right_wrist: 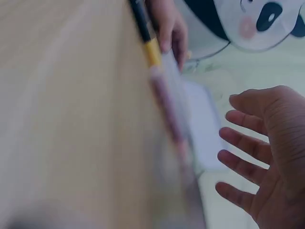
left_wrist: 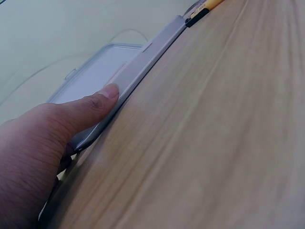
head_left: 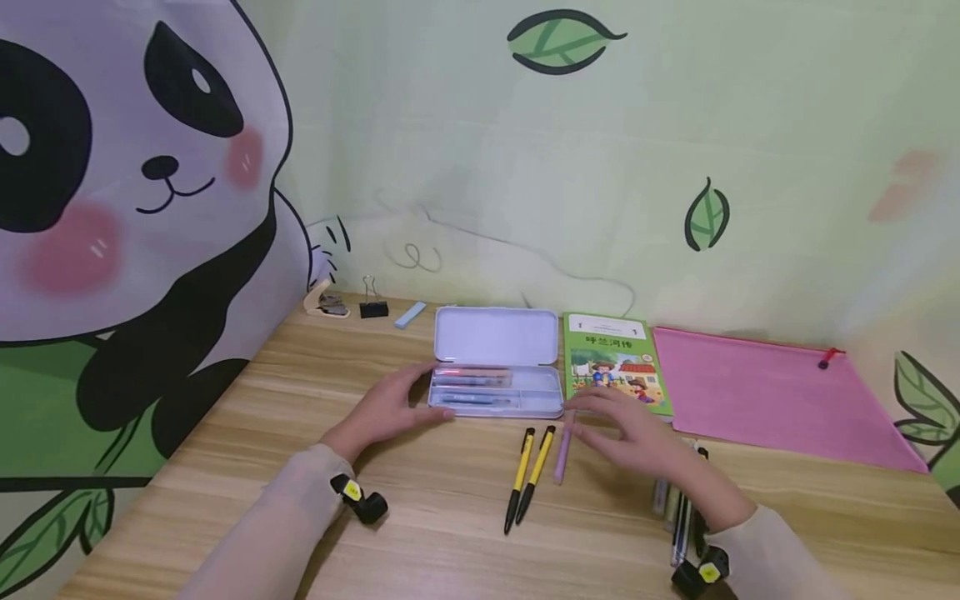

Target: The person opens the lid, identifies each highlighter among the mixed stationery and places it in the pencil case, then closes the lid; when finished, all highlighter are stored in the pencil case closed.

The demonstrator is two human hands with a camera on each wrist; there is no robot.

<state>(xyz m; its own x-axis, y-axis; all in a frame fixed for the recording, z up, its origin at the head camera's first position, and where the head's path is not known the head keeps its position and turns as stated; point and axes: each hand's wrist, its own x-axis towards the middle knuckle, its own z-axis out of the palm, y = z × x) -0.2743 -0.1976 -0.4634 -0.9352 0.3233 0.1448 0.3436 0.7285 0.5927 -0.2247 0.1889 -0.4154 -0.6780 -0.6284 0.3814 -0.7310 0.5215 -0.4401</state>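
Observation:
An open pencil case [head_left: 540, 379], white inside, lies on the table with several pens in its compartments and its lid raised toward the wall. My left hand [head_left: 386, 412] grips the case's left end, its thumb [left_wrist: 102, 102] on the front edge; its other fingers are partly hidden in the left wrist view. Over the case's right front corner hovers my right hand [head_left: 626, 425], fingers spread apart and holding nothing in the right wrist view. Beneath it lies a purple pen [head_left: 562, 458], partly covered by the fingers. Two yellow-and-black pens [head_left: 521, 479] lie beside it.
A green book [head_left: 615, 358] and a pink zip pouch [head_left: 765, 392] lie right of the case. More pens [head_left: 681, 525] lie under my right forearm. At the back left are a binder clip [head_left: 373, 309], a blue strip [head_left: 410, 314] and a small beige object [head_left: 326, 302].

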